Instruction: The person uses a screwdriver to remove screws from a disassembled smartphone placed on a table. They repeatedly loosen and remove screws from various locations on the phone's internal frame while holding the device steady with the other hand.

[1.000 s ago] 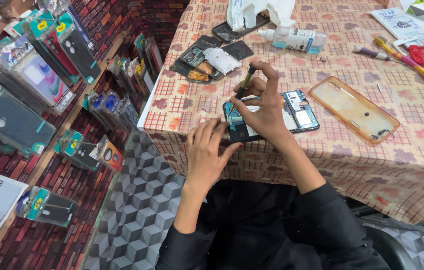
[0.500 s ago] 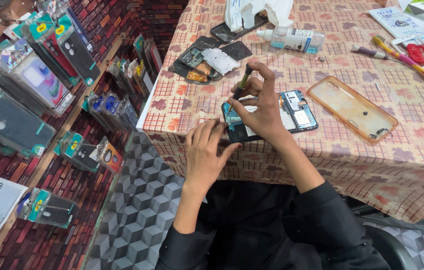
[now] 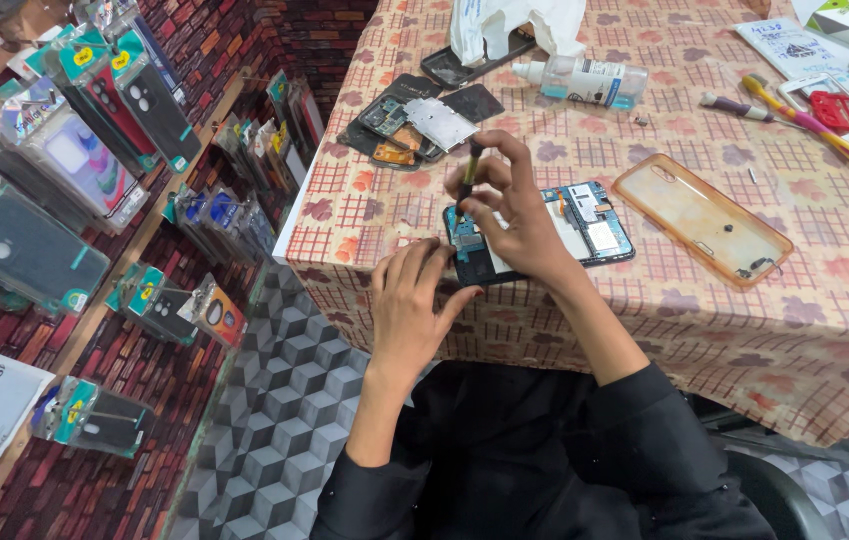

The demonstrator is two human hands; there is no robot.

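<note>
So from the head cam we're looking down at an opened phone (image 3: 564,225) lying flat near the front edge of the table (image 3: 744,340), back cover off, boards and shields showing. Our right hand (image 3: 514,215) sits right over its left end, grip pinched around a thin dark screwdriver (image 3: 466,175), held nearly upright with the tip down on the phone's board. Our left hand (image 3: 412,310) rests at the table edge just below, fingers loosely spread and curled, fingertips touching the phone's near left corner, holding nothing we can see. Just right of the phone lies a clear orange-tinted case (image 3: 704,218), close but not touching. Behind the phone, toward the far left of the table, there's a pile of dark phone parts (image 3: 414,125) with a silvery shield plate on top. Further back we've got a small white bottle (image 3: 584,78) on its side and a white bag (image 3: 514,25). Off to the far right are a yellow-handled tool (image 3: 809,125) and a red frame piece (image 3: 834,108). Left of the table, a brick-pattern shelf (image 3: 134,260) carries rows of packaged phone cases (image 3: 34,250). The floor has a grey cube pattern.
</note>
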